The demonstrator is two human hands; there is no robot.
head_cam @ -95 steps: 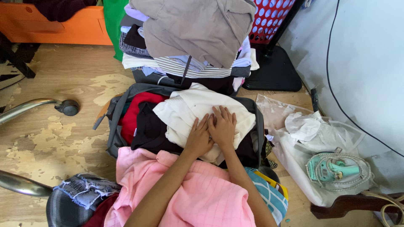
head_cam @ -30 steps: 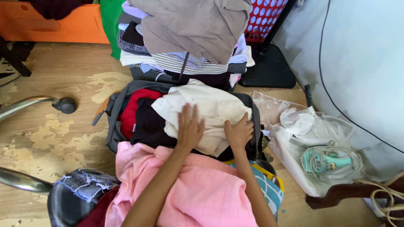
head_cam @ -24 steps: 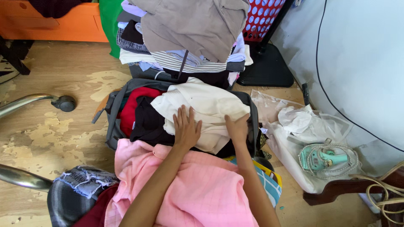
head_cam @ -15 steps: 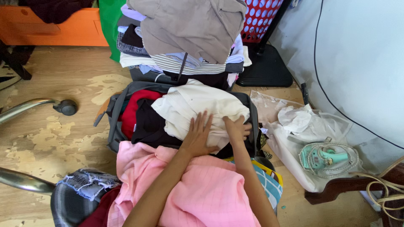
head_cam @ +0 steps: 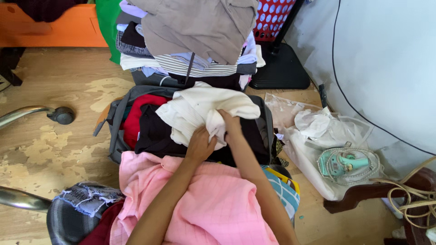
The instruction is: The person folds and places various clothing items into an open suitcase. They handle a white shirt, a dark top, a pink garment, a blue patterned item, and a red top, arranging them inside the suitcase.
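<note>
A cream cloth (head_cam: 200,109) lies on top of a grey bag (head_cam: 119,115) stuffed with red and black clothes. My left hand (head_cam: 200,144) grips the cloth's near edge from below. My right hand (head_cam: 230,122) has its fingers closed on the same cloth, bunching its right side toward the middle. Both forearms reach out over a pink checked cloth (head_cam: 213,204) on my lap.
A tall stack of folded clothes (head_cam: 190,41) topped by a beige garment stands behind the bag. At the right lie a clear plastic bag (head_cam: 313,131), a mint-green iron with its cord (head_cam: 347,163) and a black fan base (head_cam: 279,72). A chair castor (head_cam: 61,115) is at the left.
Both hands were flat on the cream cloth, pressing it down. Now they have closed on it and gathered its right side inward, uncovering black cloth beneath.
</note>
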